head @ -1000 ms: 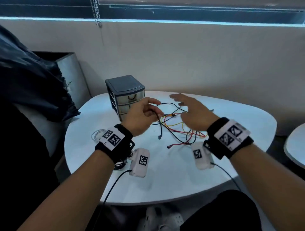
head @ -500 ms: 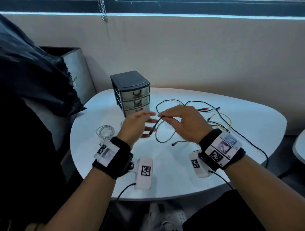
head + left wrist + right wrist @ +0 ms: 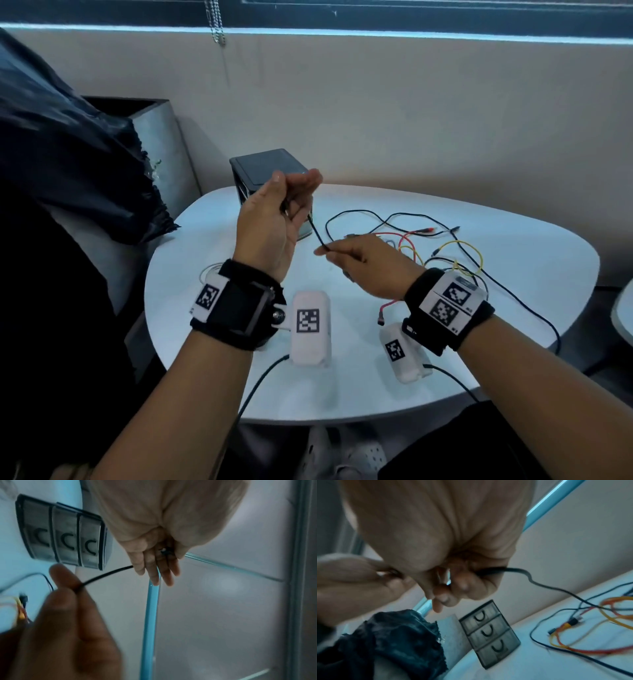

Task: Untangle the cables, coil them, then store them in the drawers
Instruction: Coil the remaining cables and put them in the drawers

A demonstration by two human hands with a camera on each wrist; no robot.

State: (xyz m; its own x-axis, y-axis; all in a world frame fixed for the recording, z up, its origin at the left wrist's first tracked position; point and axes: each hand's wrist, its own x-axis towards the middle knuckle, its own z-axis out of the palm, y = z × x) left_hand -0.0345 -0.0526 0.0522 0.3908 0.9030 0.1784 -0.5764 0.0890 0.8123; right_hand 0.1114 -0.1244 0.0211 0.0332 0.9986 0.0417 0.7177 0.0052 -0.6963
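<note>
While my left hand is raised with its thumb pinning the black cable's end against its fingers, my right hand pinches that cable lower down. Behind my left hand stands the three-drawer unit; the remaining tangled cables lie beyond my right hand.

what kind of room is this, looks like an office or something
Probably an office or lab corner: a rounded white table against a plain wall under a window with a bead blind chain, a small desktop drawer unit, and loose cables.

Blk cable, grey drawers (red/yellow wires)
</note>
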